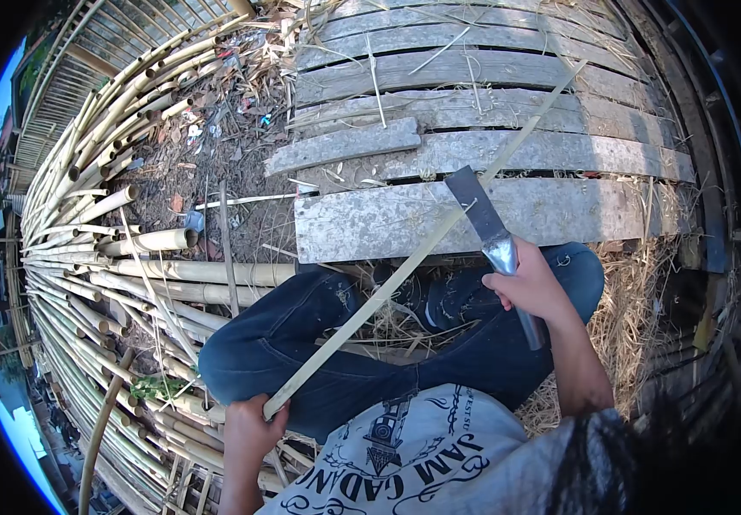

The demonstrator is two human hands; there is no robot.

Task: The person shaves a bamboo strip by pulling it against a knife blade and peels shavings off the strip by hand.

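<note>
My right hand (520,279) is wrapped round the metal handle of a broad-bladed knife (477,206), above my right knee. The dark blade lies across a long, pale bamboo strip (370,307), with a small curl of fibre at the crossing. At the strip's near end, my left hand (254,425) grips it beside my left thigh. From there the strip runs up and to the right over the wooden slats (370,219).
Many bamboo poles (259,274) lie on the left, with a bamboo fence (143,39) beyond. A loose board (344,146) rests on the slats. Litter covers the soil, and shavings (623,318) pile up on the right.
</note>
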